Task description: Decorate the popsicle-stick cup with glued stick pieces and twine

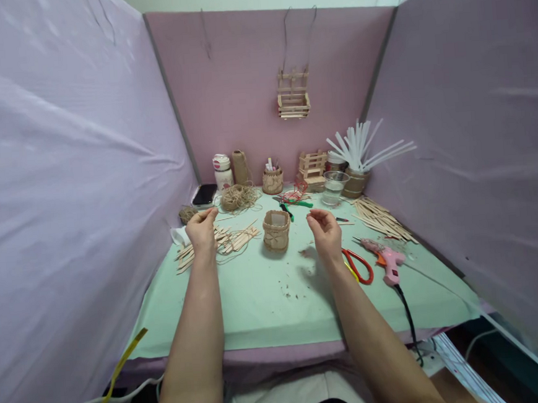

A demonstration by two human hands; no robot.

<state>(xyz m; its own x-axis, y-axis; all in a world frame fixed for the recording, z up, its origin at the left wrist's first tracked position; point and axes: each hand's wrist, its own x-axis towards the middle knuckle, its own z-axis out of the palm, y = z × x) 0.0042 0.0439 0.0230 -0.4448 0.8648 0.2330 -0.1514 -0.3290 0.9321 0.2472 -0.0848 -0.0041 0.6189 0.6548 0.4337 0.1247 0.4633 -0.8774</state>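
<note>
Both hands are raised over the table, apart, on either side of a small woven twine basket (276, 231) that stands upright and touches neither. My left hand (203, 228) is pinched above the wooden sticks (239, 238) at the left; whatever lies between its fingertips is too small to make out. My right hand (324, 229), also pinched, is to the right of the basket, near the red-handled scissors (364, 267). Anything in its fingertips is too fine to see. The basket has a bow-like twine detail on its front.
A pink glue gun (389, 260) with a black cord lies at the right, below more sticks (382, 218). Behind are a twine heap (237, 197), green-handled pliers (301, 204), a clear water cup (334, 188) and white glue sticks (360, 144). A small wooden rack (293, 95) hangs on the back wall.
</note>
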